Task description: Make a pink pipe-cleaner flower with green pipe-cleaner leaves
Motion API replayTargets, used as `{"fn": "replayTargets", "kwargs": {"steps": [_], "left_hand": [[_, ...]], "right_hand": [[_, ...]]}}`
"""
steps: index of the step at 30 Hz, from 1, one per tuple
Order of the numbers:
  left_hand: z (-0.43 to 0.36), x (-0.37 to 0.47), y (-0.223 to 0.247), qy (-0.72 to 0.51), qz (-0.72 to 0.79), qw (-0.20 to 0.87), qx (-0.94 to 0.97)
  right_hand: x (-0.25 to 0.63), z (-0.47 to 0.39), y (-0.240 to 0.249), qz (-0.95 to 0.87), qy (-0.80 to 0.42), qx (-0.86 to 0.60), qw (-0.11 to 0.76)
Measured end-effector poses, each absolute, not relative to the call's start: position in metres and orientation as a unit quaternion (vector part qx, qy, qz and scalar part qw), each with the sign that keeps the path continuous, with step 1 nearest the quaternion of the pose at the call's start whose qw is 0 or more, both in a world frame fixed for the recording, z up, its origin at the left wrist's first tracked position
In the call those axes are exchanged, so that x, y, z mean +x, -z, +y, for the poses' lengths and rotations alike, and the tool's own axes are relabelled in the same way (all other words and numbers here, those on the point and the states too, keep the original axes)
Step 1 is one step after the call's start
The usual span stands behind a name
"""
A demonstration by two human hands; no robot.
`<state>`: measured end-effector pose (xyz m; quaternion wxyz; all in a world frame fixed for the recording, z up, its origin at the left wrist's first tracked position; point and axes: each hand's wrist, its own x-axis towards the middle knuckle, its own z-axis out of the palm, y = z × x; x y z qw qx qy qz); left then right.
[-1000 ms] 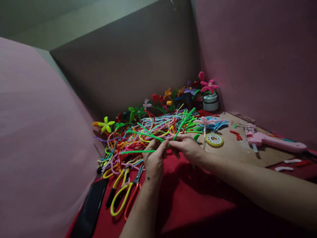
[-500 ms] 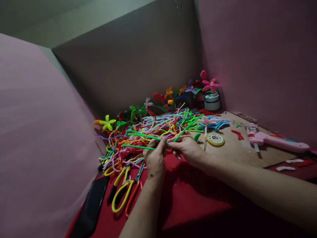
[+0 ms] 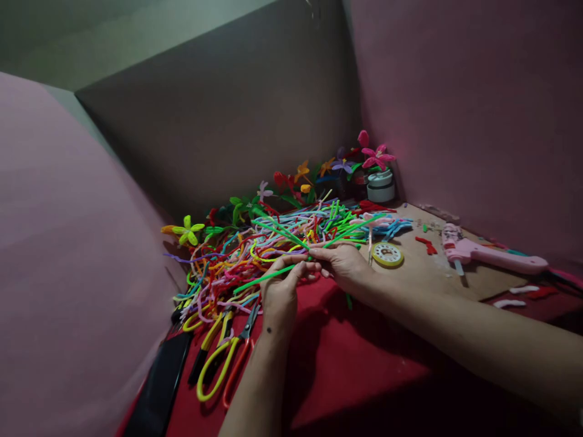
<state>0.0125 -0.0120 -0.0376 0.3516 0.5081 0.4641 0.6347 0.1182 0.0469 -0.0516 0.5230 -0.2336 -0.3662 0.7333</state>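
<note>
Green pipe cleaners (image 3: 282, 233) cross between my two hands, above the front edge of a mixed pile. My left hand (image 3: 281, 286) is closed, pinching one green stem that sticks out to the left. My right hand (image 3: 342, 265) is closed at the crossing point, its thumb and fingertips pressed on the stems. Some green ends point up and left, others up and right. The exact crossing is partly covered by my fingertips. Behind my hands lies the heap of coloured pipe cleaners (image 3: 248, 258).
Scissors (image 3: 218, 370) and yellow-handled pliers (image 3: 210, 340) lie at left beside a black flat object (image 3: 159, 385). A tape roll (image 3: 388, 255) and pink glue gun (image 3: 492, 254) rest on a board (image 3: 423, 276). Pipe-cleaner flowers (image 3: 300, 173) line the back.
The green stems on the left have swung upward, away from my left hand, and now meet at my right fingertips. One stem stays in my left hand. The view has shifted slightly.
</note>
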Motion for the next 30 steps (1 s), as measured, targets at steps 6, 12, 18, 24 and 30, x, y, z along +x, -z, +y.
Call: {"fn": "replayTargets", "kwargs": {"steps": [6,12,18,24,30], "left_hand": [[-0.015,0.013,0.034,-0.599,0.477,0.311,0.563],[-0.006,0.001,0.037,-0.643,0.460,0.395,0.468],[-0.004,-0.001,0.035,-0.641,0.494,0.396,0.435],[0.002,-0.002,0.037,-0.682,0.418,0.513,0.313],[0.005,-0.003,0.041,-0.685,0.383,0.547,0.290]], "right_hand": [[0.119,0.049,0.054,-0.411,-0.700,-0.244,0.531],[0.120,0.045,0.049,-0.431,-0.711,-0.245,0.498],[0.118,0.037,0.048,-0.423,-0.769,-0.212,0.430],[0.119,0.044,0.050,-0.350,-0.844,-0.152,0.376],[0.119,0.044,0.054,-0.303,-0.874,-0.032,0.379]]}}
